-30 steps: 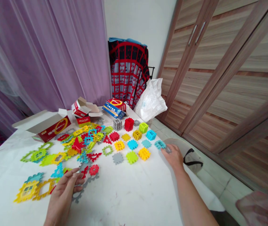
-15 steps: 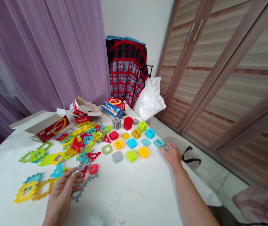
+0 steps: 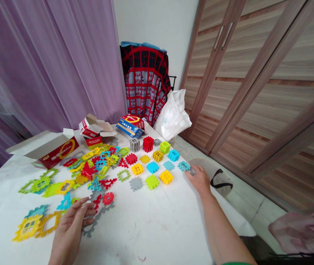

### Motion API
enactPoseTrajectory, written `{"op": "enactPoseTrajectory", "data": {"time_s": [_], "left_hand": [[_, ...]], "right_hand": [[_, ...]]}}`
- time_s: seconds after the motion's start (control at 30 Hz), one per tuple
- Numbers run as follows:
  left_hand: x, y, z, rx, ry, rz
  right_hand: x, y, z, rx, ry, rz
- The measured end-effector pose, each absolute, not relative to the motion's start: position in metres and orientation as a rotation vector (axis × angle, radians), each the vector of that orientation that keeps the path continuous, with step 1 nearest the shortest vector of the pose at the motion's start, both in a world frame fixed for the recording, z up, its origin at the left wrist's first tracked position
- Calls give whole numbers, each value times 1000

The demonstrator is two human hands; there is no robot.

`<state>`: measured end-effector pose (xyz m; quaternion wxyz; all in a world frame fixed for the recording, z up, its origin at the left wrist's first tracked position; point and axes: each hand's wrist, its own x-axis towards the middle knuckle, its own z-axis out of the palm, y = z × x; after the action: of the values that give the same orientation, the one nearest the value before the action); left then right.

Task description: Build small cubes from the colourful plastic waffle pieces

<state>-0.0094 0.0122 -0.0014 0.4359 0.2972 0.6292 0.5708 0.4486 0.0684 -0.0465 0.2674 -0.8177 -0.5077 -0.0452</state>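
My left hand hovers at the near left with its fingers apart, holding nothing. Close by its fingertips are a red building piece and grey toothed pieces. At the table's right edge, my right hand has its fingers closed on a small grey building piece, mostly hidden. Just left of it is a blue building piece. Stacks and single pieces stand in rows nearby, among them a yellow one, a lime one and a red stack.
Many mixed pieces lie heaped at the left of the white table. Behind them are an opened red box, a smaller box and a blue-red box. A white plastic bag stands at the far corner; a bin is beyond the right edge.
The whole view has shifted slightly, so things sit a little further left. Both hands keep nearly the same places over the table.
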Motion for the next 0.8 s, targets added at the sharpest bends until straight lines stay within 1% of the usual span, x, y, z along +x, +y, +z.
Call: {"op": "enactPoseTrajectory", "data": {"time_s": [0.5, 0.7, 0.8], "left_hand": [[-14, 11, -4, 740, 1534, 1432], [-17, 13, -4, 727, 1540, 1458], [-20, 13, -5, 733, 1547, 1473]], "right_hand": [[449, 70, -49, -2166, -1302, -52], [463, 73, -56, -1959, -971, 85], [467, 74, -58, -1938, -856, 103]]}}
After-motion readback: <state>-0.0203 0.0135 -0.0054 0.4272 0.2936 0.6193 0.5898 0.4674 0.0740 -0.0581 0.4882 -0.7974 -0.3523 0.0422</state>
